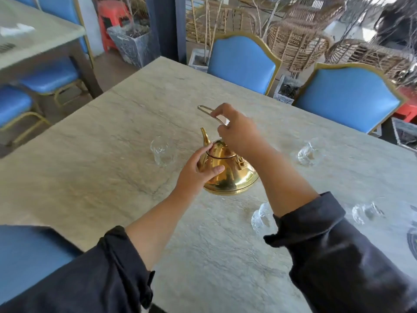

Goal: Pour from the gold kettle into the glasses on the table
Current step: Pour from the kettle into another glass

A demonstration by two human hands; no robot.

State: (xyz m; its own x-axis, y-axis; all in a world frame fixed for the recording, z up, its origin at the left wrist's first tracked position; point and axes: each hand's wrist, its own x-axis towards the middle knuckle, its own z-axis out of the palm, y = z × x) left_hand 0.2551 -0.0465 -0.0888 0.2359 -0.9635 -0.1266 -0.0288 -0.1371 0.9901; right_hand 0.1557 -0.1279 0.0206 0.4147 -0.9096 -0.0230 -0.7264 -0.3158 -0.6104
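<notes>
Two hands work the gold kettle (228,172), which stands near the middle of the pale stone table (112,154). The right hand (237,129) is pinched closed on the kettle's thin wire handle (208,110), raised above the lid, while the left hand (198,170) clasps the kettle's side below the spout (205,135). Four clear glasses stand around it: one (161,151) just left of the spout, another (262,219) nearer, beside the right forearm, and two (308,154) (365,212) well apart to the right.
</notes>
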